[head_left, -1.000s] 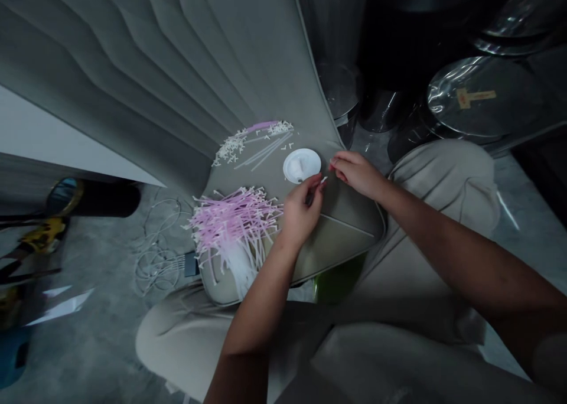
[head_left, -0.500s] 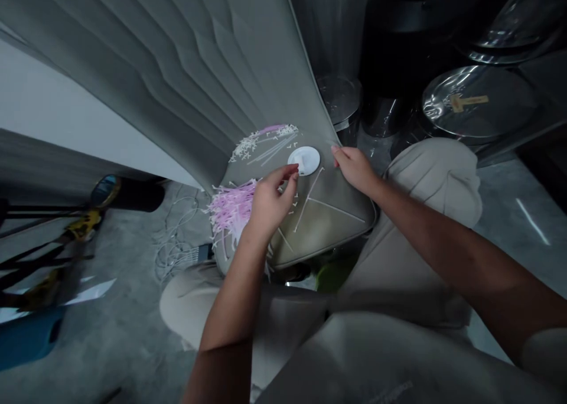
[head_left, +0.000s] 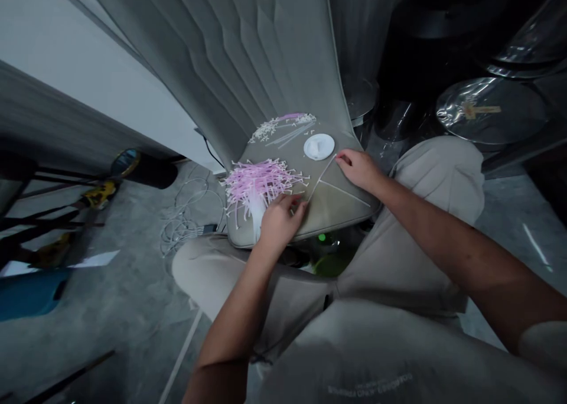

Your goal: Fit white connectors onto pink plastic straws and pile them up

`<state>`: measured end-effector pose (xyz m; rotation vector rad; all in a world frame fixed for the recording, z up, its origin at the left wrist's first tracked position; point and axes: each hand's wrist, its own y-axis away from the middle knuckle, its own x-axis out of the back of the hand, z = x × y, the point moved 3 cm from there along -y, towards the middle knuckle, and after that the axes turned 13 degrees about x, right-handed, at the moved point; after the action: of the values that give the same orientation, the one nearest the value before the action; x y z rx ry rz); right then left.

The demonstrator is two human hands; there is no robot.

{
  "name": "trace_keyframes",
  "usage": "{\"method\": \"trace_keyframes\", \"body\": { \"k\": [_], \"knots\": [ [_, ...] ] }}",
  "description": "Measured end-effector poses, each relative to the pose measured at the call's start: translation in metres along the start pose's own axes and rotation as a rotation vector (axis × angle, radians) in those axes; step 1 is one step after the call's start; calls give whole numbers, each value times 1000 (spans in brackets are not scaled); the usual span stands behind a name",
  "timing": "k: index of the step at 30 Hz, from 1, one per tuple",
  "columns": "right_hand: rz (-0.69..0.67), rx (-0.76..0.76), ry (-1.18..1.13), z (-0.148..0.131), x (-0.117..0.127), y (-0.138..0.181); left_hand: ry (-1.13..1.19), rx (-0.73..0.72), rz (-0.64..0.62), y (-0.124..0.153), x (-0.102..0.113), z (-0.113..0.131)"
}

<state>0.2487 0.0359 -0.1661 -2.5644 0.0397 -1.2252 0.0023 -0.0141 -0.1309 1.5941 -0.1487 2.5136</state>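
left hand (head_left: pixel 281 224) shifted down off pink strip pile (head_left: pixel 261 182), pile now showing in full beside it. right hand (head_left: pixel 358 169) pinching upper end of long thin white strip (head_left: pixel 322 178), strip lying slantwise on beige seat cushion (head_left: pixel 343 206). left fingers curled near strip's lower end, grip unclear. round white dish (head_left: pixel 319 147) just beyond strip. small white pieces (head_left: pixel 283 123) heaped along cushion's far edge.
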Motion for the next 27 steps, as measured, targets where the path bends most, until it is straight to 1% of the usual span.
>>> {"method": "trace_keyframes", "body": {
  "k": [3, 7, 11, 16, 18, 22, 27],
  "knots": [
    [-108, 36, 67, -12, 0, 7, -87, 25, -1, 10, -10, 0],
    [-228, 48, 227, -27, -4, 16, -184, 44, 29, 10, -20, 1],
    [-274, 75, 290, -40, -13, 24, -160, 60, 49, 8, -24, -1],
    [-234, 52, 258, -50, -22, 30, 90, 136, 57, 8, -24, -5],
    [-201, 26, 222, -51, -23, 29, 148, 162, 62, 8, -24, -7],
    [-107, -26, 110, -50, -20, 25, 272, 188, 73, 8, -23, -10],
    [-24, -12, -43, -49, -15, 21, 482, 227, 81, 8, -18, -13]
  ]
}}
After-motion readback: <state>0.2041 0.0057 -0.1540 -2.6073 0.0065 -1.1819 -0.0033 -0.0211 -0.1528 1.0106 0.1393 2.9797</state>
